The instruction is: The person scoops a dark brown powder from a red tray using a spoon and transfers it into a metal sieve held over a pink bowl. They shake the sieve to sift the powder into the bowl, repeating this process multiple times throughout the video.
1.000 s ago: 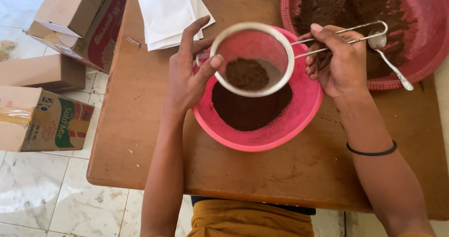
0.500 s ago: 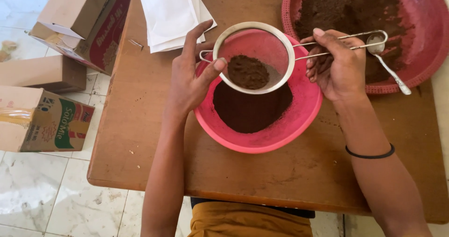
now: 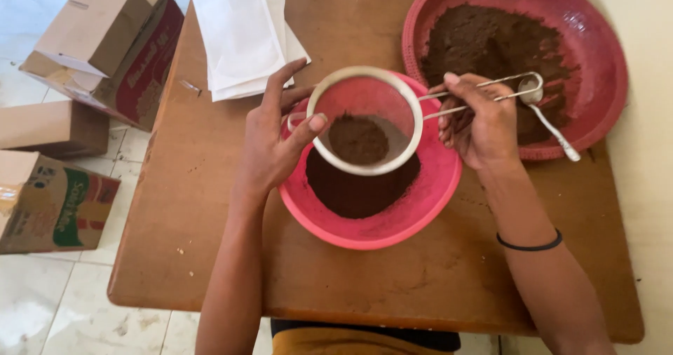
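Cardboard boxes (image 3: 77, 110) sit on the floor left of the tabletop (image 3: 210, 257), as before. The left hand (image 3: 270, 141) rests against the rim of the round metal sieve (image 3: 364, 120), fingers spread open, thumb on its edge. The sieve hangs over the pink bowl (image 3: 420, 208) of dark sifted powder; its brown lump has shifted slightly leftward. The right hand (image 3: 480, 127) grips the wire handle, fingers closed. Farther right, a spoon (image 3: 550, 120) lies in the red basin (image 3: 603, 67)
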